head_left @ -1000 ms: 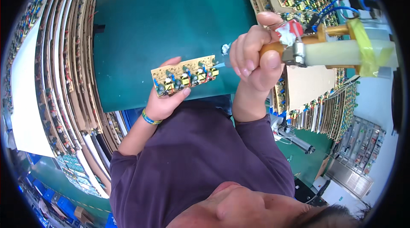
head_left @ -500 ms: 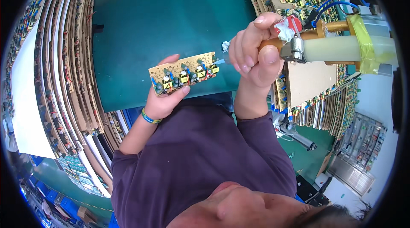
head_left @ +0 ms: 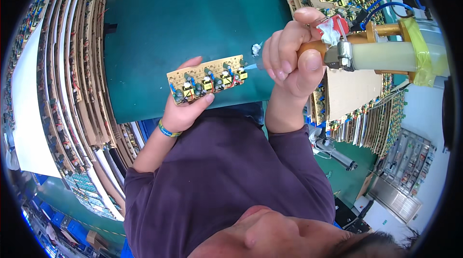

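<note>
Electronics workshop: stacked circuit boards (head_left: 62,89)

Single head-worn fisheye view, looking steeply down, close above green table (head_left: 193,26)

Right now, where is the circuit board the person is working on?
In the head view, the circuit board sits left of centre, held in the left hand above the green mat.

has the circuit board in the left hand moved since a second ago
No, barely. The circuit board sits at the same spot over the near edge of the green mat, held by the left hand.
</note>
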Demonstrator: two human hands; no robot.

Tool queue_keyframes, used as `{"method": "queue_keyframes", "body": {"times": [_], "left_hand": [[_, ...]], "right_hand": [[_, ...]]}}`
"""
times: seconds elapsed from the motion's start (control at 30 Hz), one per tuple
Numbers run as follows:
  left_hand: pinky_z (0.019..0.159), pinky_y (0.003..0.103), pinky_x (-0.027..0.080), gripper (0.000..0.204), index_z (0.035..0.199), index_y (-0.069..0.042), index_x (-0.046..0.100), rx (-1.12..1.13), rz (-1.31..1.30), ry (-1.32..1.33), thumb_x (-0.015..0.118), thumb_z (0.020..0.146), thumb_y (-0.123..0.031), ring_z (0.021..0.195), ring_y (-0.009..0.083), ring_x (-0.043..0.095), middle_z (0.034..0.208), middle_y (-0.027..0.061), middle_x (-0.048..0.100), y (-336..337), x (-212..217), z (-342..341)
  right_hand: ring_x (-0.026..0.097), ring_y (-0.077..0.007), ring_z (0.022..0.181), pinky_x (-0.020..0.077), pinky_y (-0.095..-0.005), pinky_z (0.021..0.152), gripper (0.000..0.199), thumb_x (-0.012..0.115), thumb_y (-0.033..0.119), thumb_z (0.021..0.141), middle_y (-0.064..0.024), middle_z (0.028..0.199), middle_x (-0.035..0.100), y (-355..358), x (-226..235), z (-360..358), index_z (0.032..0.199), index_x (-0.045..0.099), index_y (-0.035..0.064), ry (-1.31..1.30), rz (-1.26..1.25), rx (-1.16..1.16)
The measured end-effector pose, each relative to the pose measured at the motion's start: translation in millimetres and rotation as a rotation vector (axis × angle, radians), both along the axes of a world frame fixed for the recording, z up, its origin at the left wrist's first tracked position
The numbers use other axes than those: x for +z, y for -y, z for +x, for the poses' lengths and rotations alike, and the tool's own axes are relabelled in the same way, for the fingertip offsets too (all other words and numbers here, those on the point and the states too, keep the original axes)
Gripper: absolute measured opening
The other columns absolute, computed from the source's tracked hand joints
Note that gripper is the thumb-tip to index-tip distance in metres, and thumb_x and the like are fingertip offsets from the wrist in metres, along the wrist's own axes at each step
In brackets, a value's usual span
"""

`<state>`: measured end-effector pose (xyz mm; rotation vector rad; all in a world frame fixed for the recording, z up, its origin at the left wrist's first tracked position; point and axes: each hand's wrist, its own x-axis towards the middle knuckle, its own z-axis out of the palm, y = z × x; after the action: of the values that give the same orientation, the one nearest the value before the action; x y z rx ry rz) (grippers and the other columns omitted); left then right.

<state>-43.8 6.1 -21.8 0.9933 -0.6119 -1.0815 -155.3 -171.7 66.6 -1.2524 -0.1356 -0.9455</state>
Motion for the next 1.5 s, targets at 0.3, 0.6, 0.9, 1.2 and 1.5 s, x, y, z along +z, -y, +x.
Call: {"method": "queue_keyframes", "body": {"times": [0.3, 0.6, 0.9, 1.2, 1.5], "left_hand": [[0.090, 0.035, 0.048, 0.075, 0.143, -0.004, 0.020, 0.005, 0.002, -0.016, 0.061, 0.081, 0.005, 0.106, 0.0210, 0.058, 0.125, 0.0134, 0.050, 0, -6, 7], [0.098, 0.041, 0.044, 0.077, 0.147, -0.010, 0.012, -0.079, -0.035, -0.424, 0.056, 0.085, 0.003, 0.121, 0.0257, 0.048, 0.134, 0.0110, 0.044, -4, -4, 18], [0.101, 0.041, 0.041, 0.076, 0.147, -0.011, 0.011, -0.114, -0.083, -0.437, 0.054, 0.086, 0.002, 0.124, 0.0246, 0.045, 0.138, 0.0099, 0.040, 1, 2, 28], [0.096, 0.039, 0.046, 0.047, 0.131, 0.001, 0.041, -0.045, -0.053, -0.179, 0.058, 0.087, -0.004, 0.112, 0.0257, 0.056, 0.121, 0.0144, 0.056, -49, 54, 29], [0.092, 0.040, 0.048, 0.050, 0.128, 0.011, 0.039, 0.054, -0.182, -0.012, 0.058, 0.087, -0.012, 0.109, 0.0290, 0.057, 0.121, 0.0209, 0.055, -167, 150, 37]], "right_hand": [[0.038, -0.0071, 0.041, 0.0349, -0.0217, 0.036, 0.061, 0.057, 0.036, 0.090, 0.0007, 0.059, 0.043, 9, 4, 1, 0.132, 0.032, -0.0010, 0.012, -0.001, -0.019], [0.056, -0.0138, 0.059, 0.0486, -0.0244, 0.048, 0.085, 0.061, 0.039, 0.085, -0.0111, 0.086, 0.057, 36, -4, -7, 0.141, 0.015, -0.0041, -0.111, -0.085, 0.085], [0.061, -0.0174, 0.077, 0.0524, -0.0264, 0.061, 0.093, 0.061, 0.042, 0.084, -0.0184, 0.106, 0.058, 49, -3, -8, 0.142, 0.008, -0.0069, -0.083, -0.102, 0.155], [0.052, -0.0100, 0.059, 0.0430, -0.0210, 0.048, 0.084, 0.064, 0.040, 0.084, -0.0102, 0.088, 0.058, 28, -4, -15, 0.142, 0.018, -0.0004, -0.086, 0.002, 0.051], [0.052, -0.0102, 0.058, 0.0435, -0.0205, 0.047, 0.077, 0.066, 0.035, 0.085, -0.0105, 0.088, 0.060, 23, -2, -17, 0.140, 0.024, 0.0012, -0.038, 0.037, 0.077]]}}
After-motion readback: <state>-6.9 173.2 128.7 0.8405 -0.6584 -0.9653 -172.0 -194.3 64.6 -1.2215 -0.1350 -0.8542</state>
